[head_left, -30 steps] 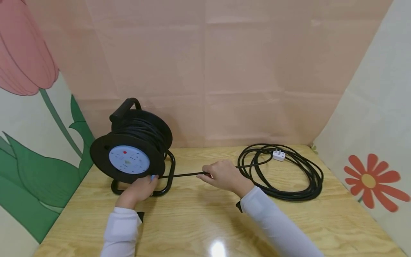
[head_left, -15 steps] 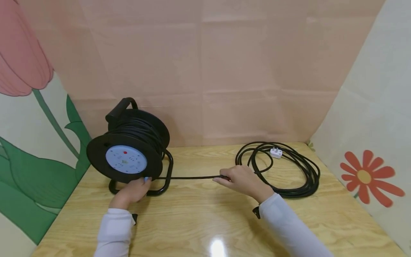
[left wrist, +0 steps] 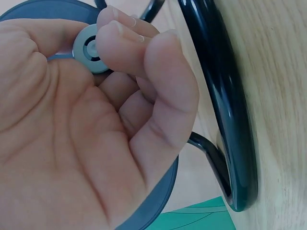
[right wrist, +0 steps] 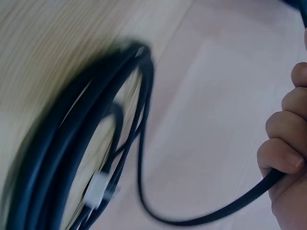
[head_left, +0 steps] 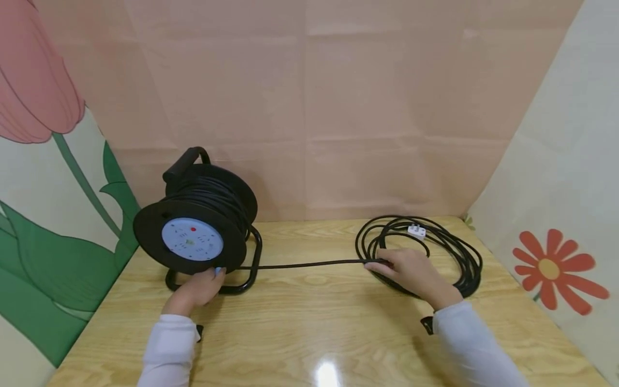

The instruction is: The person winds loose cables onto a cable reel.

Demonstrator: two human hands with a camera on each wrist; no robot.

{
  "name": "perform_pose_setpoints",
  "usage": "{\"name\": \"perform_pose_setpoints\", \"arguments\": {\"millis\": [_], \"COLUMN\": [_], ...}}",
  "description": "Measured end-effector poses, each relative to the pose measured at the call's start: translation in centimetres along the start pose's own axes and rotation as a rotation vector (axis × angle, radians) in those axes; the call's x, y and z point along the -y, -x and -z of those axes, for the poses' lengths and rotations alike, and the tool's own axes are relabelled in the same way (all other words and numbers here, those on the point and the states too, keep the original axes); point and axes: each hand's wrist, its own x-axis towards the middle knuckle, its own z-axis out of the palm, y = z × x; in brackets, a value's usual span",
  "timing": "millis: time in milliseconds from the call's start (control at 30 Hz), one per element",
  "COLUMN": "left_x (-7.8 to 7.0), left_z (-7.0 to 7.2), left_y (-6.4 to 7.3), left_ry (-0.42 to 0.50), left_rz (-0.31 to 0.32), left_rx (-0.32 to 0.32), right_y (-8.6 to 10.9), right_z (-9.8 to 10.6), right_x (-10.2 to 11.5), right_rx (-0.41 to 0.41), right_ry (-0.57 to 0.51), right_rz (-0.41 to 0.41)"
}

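Cable reel (head_left: pixel 193 210), on the table (head_left: pixel 300 322) at eleven o'clock, dead ahead being twelve; left hand (head_left: pixel 196 292) pinches its blue knob (head_left: pixel 218 270), between four and five on the front disc (head_left: pixel 152 239), presumably to govern turning. Cable strand (head_left: pixel 309 264), nearly straight from reel to right hand (head_left: pixel 416 271), whose fingers curl round it, likely for tension. Cable coil (head_left: pixel 470 273), at one o'clock, white plug (head_left: pixel 416 231) among its loops

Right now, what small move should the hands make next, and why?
Probably, the right hand should lower its cable onto the coil: it grips the cable at the coil's left side, a loose bend links hand and coil, and the cable runs nearly straight to the reel, where the left hand holds the blue knob.
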Motion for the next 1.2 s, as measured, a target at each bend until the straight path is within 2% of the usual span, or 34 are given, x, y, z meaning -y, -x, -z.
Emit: {"name": "perform_pose_setpoints", "arguments": {"millis": [100, 300, 433, 567, 733, 900, 1033, 1200], "left_x": [0.2, 0.5, 1.0, 1.6, 2.3, 3.5, 4.6, 5.7], "left_z": [0.0, -0.2, -0.2, -0.1, -0.2, -0.4, -0.5, -0.3], "left_y": [0.0, -0.5, -0.4, -0.1, 0.0, -0.1, -0.2, -0.1], "left_ry": [-0.001, 0.000, 0.019, 0.032, 0.032, 0.093, 0.137, 0.116], "left_rz": [-0.001, -0.007, 0.007, 0.028, 0.010, -0.018, -0.025, -0.032], "left_rx": [-0.005, -0.024, -0.019, -0.005, -0.023, -0.070, -0.114, -0.156], "right_y": [1.0, 1.8, 2.6, 3.6, 3.9, 3.5, 2.9, 2.2], "right_z": [0.6, 1.0, 1.8, 2.3, 2.3, 2.1, 1.8, 1.6], "right_x": [-1.3, -2.6, -4.2, -5.5, -5.6, -5.4, -5.2, -4.8], "right_rx": [-0.039, -0.015, -0.051, -0.090, -0.049, -0.001, 0.007, 0.016], "right_ry": [0.020, 0.026, 0.052, 0.008, -0.069, -0.115, -0.121, -0.102], "right_rz": [-0.021, -0.080, -0.155, -0.233, -0.294, -0.344, -0.353, -0.356]}}
